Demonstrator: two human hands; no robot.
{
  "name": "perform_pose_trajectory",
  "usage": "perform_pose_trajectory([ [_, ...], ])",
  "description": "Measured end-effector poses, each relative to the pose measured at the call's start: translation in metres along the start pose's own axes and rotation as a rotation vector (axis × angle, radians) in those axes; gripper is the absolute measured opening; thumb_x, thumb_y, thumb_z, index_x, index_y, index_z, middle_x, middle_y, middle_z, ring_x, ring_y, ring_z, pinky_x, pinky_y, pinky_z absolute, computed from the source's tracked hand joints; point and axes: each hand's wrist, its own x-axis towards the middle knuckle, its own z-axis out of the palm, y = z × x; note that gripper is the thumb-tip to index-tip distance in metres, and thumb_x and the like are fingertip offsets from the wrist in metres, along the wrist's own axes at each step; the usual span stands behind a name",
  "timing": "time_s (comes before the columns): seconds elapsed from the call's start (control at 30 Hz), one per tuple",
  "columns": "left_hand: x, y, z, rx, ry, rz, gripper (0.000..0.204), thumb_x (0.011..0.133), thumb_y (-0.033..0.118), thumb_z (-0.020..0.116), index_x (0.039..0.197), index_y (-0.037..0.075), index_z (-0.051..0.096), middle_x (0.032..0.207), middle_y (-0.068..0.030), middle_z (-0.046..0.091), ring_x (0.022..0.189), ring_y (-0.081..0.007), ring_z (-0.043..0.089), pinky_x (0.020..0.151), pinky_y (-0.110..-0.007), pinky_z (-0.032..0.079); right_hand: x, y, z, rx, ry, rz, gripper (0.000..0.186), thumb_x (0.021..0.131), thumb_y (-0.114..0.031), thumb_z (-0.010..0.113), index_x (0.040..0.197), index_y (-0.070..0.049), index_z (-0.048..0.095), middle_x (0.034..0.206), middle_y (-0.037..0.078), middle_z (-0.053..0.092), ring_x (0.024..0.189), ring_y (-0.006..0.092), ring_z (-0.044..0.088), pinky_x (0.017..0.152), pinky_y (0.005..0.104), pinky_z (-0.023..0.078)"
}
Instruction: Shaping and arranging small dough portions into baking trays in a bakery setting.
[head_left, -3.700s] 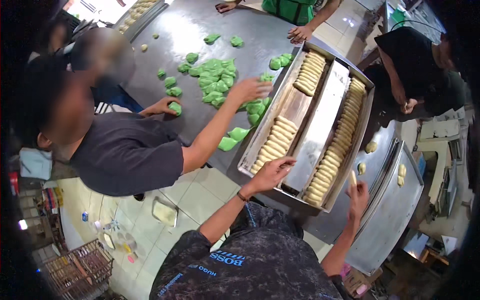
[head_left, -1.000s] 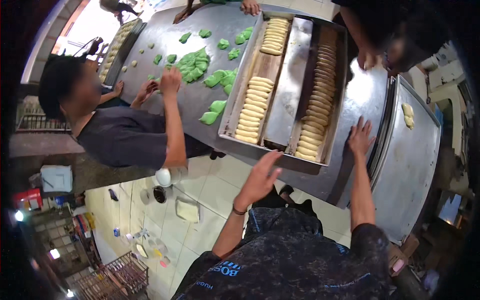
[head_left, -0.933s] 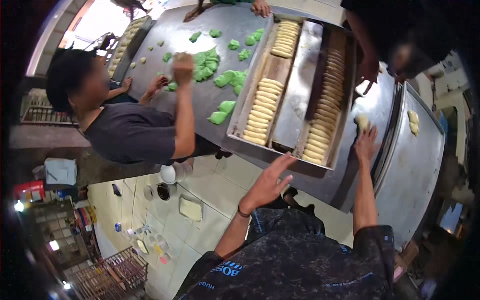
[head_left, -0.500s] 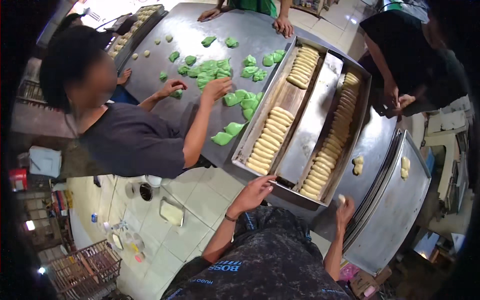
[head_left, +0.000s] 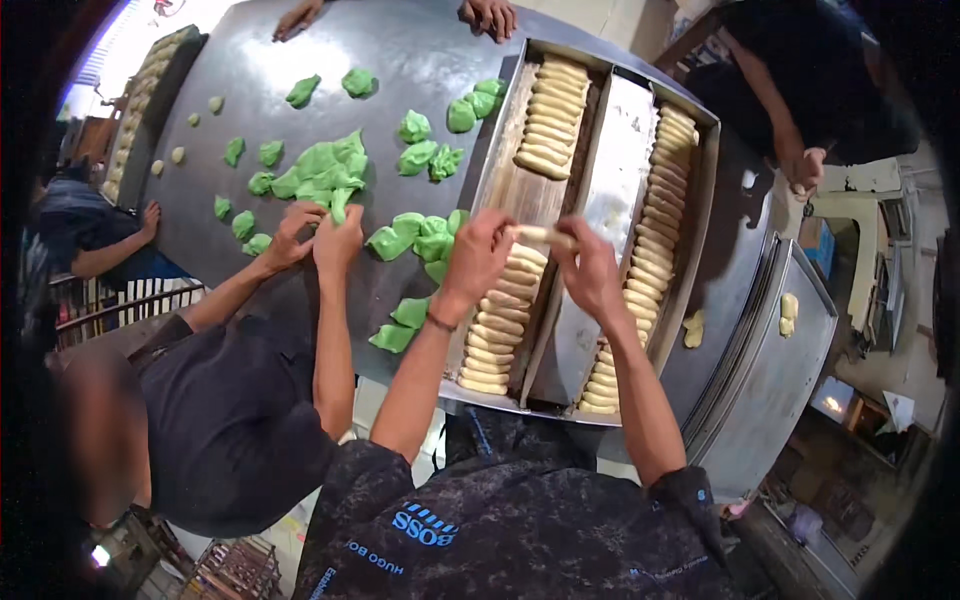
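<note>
A pale dough roll (head_left: 542,236) is stretched level between my hands, over the left channel of a long metal tray (head_left: 706,220). My left hand (head_left: 474,268) pinches one end and my right hand (head_left: 592,272) the other. Just beneath, a row of dough rolls (head_left: 490,350) lies side by side, its upper part partly hidden by my hands. Farther up that channel sits a second group of rolls (head_left: 553,115), with bare tray floor between the groups. A long row (head_left: 660,205) fills the right channel, beyond a metal divider (head_left: 612,160).
On the left, a co-worker's hands (head_left: 325,238) grip a large green dough mass (head_left: 325,170), with smaller green pieces around it. Stacked metal sheets (head_left: 765,385) stand at right, one dough piece (head_left: 789,314) on top. Another person's hands (head_left: 803,170) show at far right.
My right hand has brought a dough piece from the tray's near right corner to above the left channel. My left hand has left the tray's edge and holds it too. The co-worker now bends lower.
</note>
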Motion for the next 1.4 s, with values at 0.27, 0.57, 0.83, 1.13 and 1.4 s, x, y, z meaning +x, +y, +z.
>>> perform_pose_trajectory([
  [0.27,0.024,-0.053,0.028,0.598,-0.374,0.048,0.017,0.089,0.001,0.060,0.104,-0.001,0.067,0.107,-0.0165,0.063,0.089,-0.0325,0.063,0.077,-0.041,0.054,0.055,0.054,0.034,-0.574,-0.105,-0.427,0.035,0.081,0.011,0.055,0.113,0.001,0.065,0.113,0.023,0.067,0.093,0.0384,0.064,0.086,0.0410,0.055],
  [0.57,0.004,-0.020,0.026,0.686,-0.483,-0.094,0.034,0.094,0.009,0.057,0.126,-0.003,0.059,0.128,-0.0223,0.058,0.122,-0.0394,0.055,0.102,-0.049,0.048,0.042,0.026,-0.042,0.103,-0.220,0.038,0.040,0.088,0.006,0.056,0.126,-0.001,0.067,0.115,0.011,0.069,0.105,0.0217,0.064,0.092,0.0371,0.053],
  [0.83,-0.049,-0.013,0.057,0.660,-0.276,0.241,0.050,0.100,0.021,0.056,0.147,0.004,0.053,0.155,-0.0266,0.045,0.142,-0.0425,0.045,0.117,-0.047,0.037,-0.116,0.202,-0.161,-0.605,0.923,0.164,0.048,0.103,-0.012,0.054,0.149,0.001,0.050,0.147,0.019,0.057,0.135,0.0367,0.054,0.112,0.0439,0.043],
  [1.13,-0.182,0.070,0.045,0.098,-0.181,0.011,0.036,0.098,0.007,0.059,0.133,0.001,0.062,0.135,-0.0186,0.062,0.121,-0.0347,0.061,0.102,-0.041,0.049,-0.279,0.184,-0.104,0.382,0.771,0.537,0.048,0.093,-0.001,0.066,0.140,-0.002,0.058,0.117,0.016,0.066,0.092,0.0234,0.065,0.083,0.0334,0.053],
  [1.4,-0.269,0.155,0.113,-0.421,-0.530,-0.170,0.039,0.100,0.005,0.060,0.138,0.003,0.061,0.123,-0.0100,0.070,0.102,-0.0199,0.067,0.090,-0.031,0.053,-0.400,0.131,-0.100,0.991,0.457,0.321,0.043,0.088,0.002,0.069,0.131,0.000,0.064,0.111,0.011,0.067,0.088,0.0172,0.063,0.077,0.0259,0.051],
])
